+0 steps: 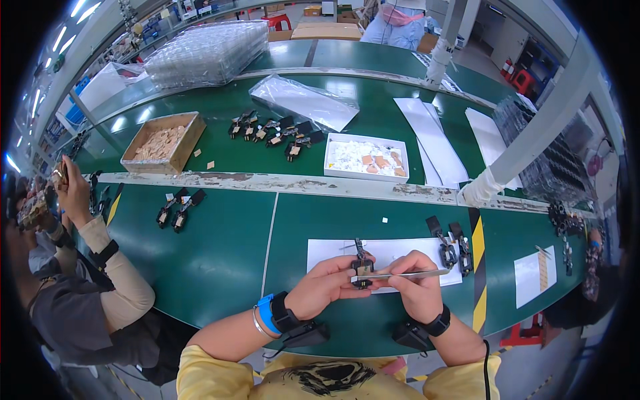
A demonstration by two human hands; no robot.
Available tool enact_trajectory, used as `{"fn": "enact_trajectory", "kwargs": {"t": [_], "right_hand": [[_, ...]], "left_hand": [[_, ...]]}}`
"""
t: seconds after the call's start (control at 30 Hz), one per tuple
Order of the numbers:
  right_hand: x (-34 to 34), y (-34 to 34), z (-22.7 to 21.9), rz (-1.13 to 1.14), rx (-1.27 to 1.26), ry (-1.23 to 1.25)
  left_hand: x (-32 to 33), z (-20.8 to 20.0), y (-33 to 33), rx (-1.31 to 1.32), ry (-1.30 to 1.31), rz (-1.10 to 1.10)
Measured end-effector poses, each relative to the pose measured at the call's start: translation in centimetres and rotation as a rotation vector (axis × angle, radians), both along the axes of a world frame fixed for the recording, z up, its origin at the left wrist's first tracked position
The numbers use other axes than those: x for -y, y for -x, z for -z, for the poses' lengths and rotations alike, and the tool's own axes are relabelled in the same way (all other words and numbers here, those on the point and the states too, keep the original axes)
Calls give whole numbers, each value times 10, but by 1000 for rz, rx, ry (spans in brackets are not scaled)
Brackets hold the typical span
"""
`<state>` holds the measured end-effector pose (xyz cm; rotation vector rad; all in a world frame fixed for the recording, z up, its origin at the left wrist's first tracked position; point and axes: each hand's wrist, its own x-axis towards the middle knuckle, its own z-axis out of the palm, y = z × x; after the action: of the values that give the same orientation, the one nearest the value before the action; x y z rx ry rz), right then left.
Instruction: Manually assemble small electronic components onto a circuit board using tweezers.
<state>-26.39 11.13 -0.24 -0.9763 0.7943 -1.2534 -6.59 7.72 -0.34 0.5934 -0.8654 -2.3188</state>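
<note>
Fingers (pixel 339 265) of yr L hand (pixel 312 291) are pinched round a small black part (pixel 363 267), held in front of you over a white sheet (pixel 321 250) on the green bench (pixel 227 257). Yr R hand (pixel 421 295) has thumb & fingers clamped on a thin metal tool (pixel 427 273), tweezer-like; its L end is right at the part, but can't tell if it's touching. Part shows a tan patch on the side facing you, w/ a dark tab pointing away.

At the sheet's R end you've got two black units (pixel 447 253) side by side, nr the yellow/black tape (pixel 479 283). Tiny white square (pixel 385 220) is just beyond the sheet. To yr L, another black pair (pixel 179 218) lies on the bench.

Past the worn white ledge (pixel 300 185): tan box (pixel 191 148) of tan bits far L, cluster of black units (pixel 293 151) approx mid, then white box (pixel 367 174) w/ white bits & some tan pcs, then long white sheets (pixel 432 137) to its R.

Well off yr L, a co-worker's hand (pixel 77 195) is raised, holding smth small & brownish.
</note>
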Motion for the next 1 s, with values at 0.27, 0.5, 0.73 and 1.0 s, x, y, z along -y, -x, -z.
{"fn": "enact_trajectory", "kwargs": {"t": [0.27, 0.5, 0.73, 1.0], "right_hand": [[4, -3, -3, 164, -38, 34], [6, -4, -6, 164, -2, 89], [-1, -3, -1, 173, -216, 146], [-4, -6, -2, 177, -168, 224]], "left_hand": [[2, 3, 1, -24, -76, -27], [10, -5, -2, -18, -6, -21], [4, -2, 1, -10, 2, -21], [2, -1, 1, 23, 97, -13]]}}
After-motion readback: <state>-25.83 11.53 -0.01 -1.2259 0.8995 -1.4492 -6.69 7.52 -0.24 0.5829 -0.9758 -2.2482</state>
